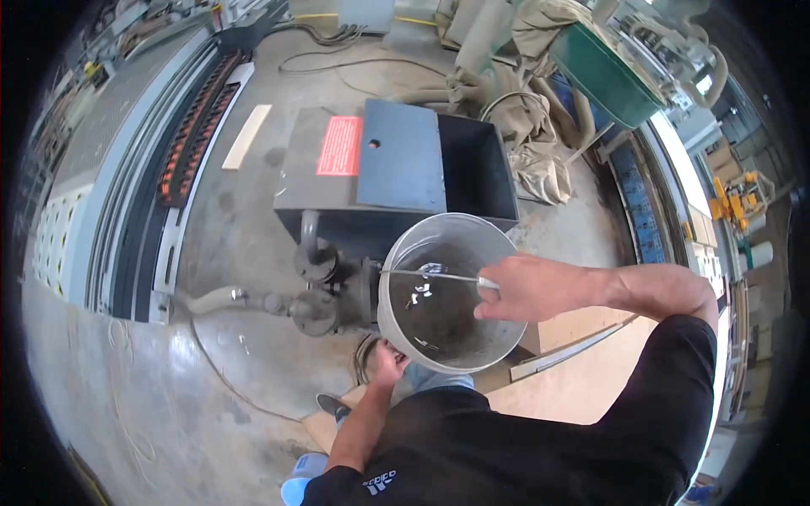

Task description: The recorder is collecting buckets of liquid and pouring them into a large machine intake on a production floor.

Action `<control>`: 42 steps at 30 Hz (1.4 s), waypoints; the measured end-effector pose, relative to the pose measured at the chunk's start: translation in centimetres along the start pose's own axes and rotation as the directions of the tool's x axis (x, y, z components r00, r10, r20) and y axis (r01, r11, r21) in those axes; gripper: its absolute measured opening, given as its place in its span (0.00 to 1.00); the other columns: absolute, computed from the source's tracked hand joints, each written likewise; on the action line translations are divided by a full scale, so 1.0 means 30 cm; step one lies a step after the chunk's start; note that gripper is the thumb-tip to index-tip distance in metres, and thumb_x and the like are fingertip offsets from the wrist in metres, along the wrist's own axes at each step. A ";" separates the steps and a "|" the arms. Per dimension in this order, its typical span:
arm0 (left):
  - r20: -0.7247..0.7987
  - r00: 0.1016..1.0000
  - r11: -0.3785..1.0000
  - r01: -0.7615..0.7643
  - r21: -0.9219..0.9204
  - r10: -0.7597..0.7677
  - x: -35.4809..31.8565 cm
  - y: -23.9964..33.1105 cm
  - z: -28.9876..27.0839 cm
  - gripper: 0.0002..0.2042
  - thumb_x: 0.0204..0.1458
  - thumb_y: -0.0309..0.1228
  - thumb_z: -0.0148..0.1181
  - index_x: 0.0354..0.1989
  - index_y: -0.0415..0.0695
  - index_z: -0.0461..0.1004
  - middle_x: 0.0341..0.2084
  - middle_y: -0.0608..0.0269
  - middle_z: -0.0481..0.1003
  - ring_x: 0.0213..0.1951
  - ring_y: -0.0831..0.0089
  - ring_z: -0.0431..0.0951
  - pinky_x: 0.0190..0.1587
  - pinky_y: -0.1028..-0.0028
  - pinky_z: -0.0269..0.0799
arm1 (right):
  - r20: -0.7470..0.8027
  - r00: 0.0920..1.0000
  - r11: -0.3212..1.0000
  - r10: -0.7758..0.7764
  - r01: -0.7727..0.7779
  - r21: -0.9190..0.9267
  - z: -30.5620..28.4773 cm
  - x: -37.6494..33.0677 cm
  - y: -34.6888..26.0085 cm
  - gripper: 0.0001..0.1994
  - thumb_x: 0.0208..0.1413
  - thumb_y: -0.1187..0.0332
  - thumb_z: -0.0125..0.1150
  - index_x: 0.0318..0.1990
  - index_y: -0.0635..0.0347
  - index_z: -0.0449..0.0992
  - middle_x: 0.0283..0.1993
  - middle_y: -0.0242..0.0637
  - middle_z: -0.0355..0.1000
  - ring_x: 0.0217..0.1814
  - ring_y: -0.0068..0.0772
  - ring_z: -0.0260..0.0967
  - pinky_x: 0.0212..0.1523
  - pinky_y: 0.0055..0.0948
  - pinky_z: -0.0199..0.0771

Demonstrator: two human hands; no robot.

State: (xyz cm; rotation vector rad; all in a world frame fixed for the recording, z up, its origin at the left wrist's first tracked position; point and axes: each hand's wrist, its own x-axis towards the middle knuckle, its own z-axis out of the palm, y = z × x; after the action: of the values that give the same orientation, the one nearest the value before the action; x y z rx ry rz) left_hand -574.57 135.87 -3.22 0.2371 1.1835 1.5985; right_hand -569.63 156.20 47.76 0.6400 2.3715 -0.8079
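A whitish bucket (498, 361) with murky water (443, 312) inside is held up in front of me, beside the open part of a dark metal tank. My right hand (533, 288) is closed round the grip of its thin wire handle (422, 274), which spans the mouth of the bucket. Low on the bucket's near left side, my left hand (388, 363) is closed against it, with some fingers hidden underneath. The tank (312, 190) carries a red label on top. Its flat grey lid (401, 160) is slid aside, leaving a dark opening (472, 160) on the right.
A pump (316, 308) with pipes and a hose (211, 299) adjoins the tank's near left. Cables (224, 371) trail over the floor. A long machine bed (143, 169) runs along the left. Hoses, cloth bags (540, 160) and a green hopper (603, 76) stand behind; boards (565, 371) lie to the right.
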 end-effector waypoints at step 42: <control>-0.162 0.663 0.582 0.483 -0.654 -0.731 0.317 0.443 0.867 0.18 0.49 0.37 0.50 0.42 0.37 0.62 0.35 0.57 0.67 0.37 0.65 0.70 0.39 0.67 0.77 | -0.607 0.786 0.992 0.119 -0.115 0.045 -0.387 0.471 1.061 0.32 0.64 0.47 0.36 0.21 0.68 0.72 0.24 0.59 0.69 0.33 0.63 0.68 0.39 0.52 0.66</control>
State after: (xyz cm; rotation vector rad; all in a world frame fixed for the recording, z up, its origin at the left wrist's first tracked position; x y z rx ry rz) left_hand -569.23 159.33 15.87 -0.8932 0.8788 1.2801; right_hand -565.38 189.95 33.94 1.1890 2.8572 -0.6084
